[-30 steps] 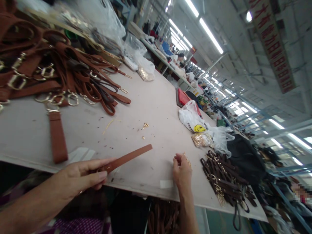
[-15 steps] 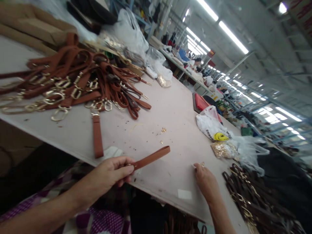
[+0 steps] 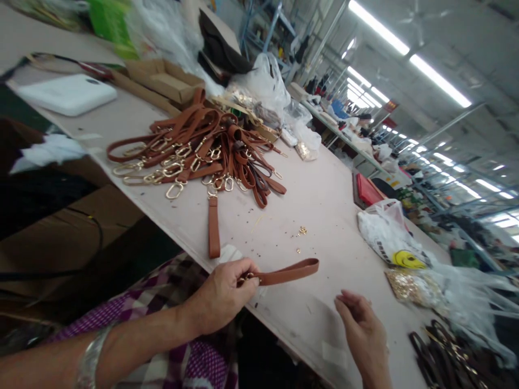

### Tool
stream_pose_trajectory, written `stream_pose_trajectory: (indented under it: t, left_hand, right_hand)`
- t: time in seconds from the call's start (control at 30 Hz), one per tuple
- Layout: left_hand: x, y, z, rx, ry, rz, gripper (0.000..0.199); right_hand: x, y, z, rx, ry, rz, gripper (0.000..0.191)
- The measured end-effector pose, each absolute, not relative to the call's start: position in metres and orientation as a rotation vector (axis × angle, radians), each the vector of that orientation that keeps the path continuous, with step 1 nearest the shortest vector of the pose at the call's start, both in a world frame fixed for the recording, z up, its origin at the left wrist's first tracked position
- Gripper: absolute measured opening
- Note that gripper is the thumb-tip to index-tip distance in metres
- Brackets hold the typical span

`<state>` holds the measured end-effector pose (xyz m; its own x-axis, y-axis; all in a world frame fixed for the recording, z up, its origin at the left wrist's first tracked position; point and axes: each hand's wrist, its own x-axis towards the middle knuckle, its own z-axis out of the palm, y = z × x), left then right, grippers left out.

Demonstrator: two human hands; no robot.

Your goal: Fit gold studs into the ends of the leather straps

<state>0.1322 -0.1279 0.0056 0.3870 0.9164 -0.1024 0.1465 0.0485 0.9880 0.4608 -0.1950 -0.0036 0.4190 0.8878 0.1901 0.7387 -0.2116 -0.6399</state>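
Note:
My left hand [image 3: 231,292] pinches the metal-fitted end of a brown leather strap loop [image 3: 290,272] at the table's near edge. The loop points right, over the table. My right hand [image 3: 363,329] is off to the right above the table, its fingers curled together; whatever they may hold is too small to make out. Between and beyond the hands lie small gold pieces [image 3: 302,230]. One brown strap [image 3: 213,227] with a clasp lies left of them, beside a large pile of brown straps [image 3: 194,140] with gold clasps.
A white device [image 3: 68,94] and a cardboard box [image 3: 164,81] are at the back left. On the right are a white plastic bag [image 3: 381,227], a bag of gold pieces [image 3: 413,286] and dark straps [image 3: 441,351]. The table edge [image 3: 162,229] runs diagonally.
The camera view has swung left, showing more of the table there. My right hand has turned and come away from the gold pieces it was near. The strap stays in my left hand.

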Motion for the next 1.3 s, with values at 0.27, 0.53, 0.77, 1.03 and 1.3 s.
stream_pose_trajectory:
  t: [0.27, 0.53, 0.77, 1.03, 1.3]
  left_hand:
    - [0.144, -0.130, 0.005, 1.608, 1.040, 0.891, 0.015]
    - [0.138, -0.126, 0.004, 1.724, 0.938, 0.965, 0.021]
    - [0.137, -0.126, 0.002, 1.757, 0.872, 0.991, 0.023]
    - [0.132, -0.123, -0.001, 1.760, 0.726, 0.914, 0.010]
    - [0.129, -0.134, 0.010, 1.831, 0.832, 0.871, 0.008]
  right_hand:
    - [0.290, -0.187, -0.008, -1.486, -1.225, 0.573, 0.015]
    - [0.284, -0.182, -0.015, -1.545, -1.205, 0.533, 0.017]
    - [0.278, -0.180, -0.017, -1.560, -1.150, 0.484, 0.019]
    - [0.276, -0.186, -0.018, -1.462, -0.970, 0.610, 0.025]
    - [0.283, -0.204, -0.060, -1.265, -0.649, 0.799, 0.037]
